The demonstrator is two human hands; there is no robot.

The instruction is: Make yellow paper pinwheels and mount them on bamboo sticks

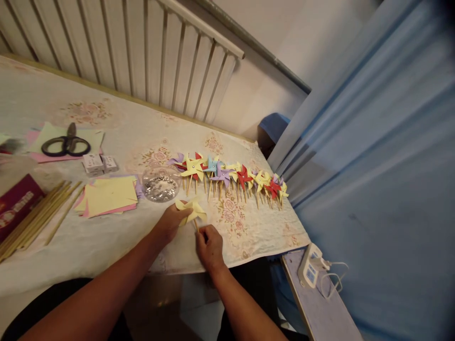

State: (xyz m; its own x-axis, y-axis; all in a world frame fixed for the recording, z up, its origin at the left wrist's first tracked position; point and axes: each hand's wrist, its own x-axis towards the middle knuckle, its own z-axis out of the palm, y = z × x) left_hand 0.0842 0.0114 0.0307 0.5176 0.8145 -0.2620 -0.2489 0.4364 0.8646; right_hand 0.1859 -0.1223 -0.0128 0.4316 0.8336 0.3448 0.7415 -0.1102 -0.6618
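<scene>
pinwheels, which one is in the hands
The nearest yellow pinwheel: left hand on its blades, right hand on its stick; the other pinwheels lie grouped beyond, untouched.

The left hand (173, 221) partly hides its yellow pinwheel (195, 206)

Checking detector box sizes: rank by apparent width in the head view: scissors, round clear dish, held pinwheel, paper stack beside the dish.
1. Paper stack
2. Scissors
3. Round clear dish
4. Held pinwheel, partly hidden by the left hand
</scene>
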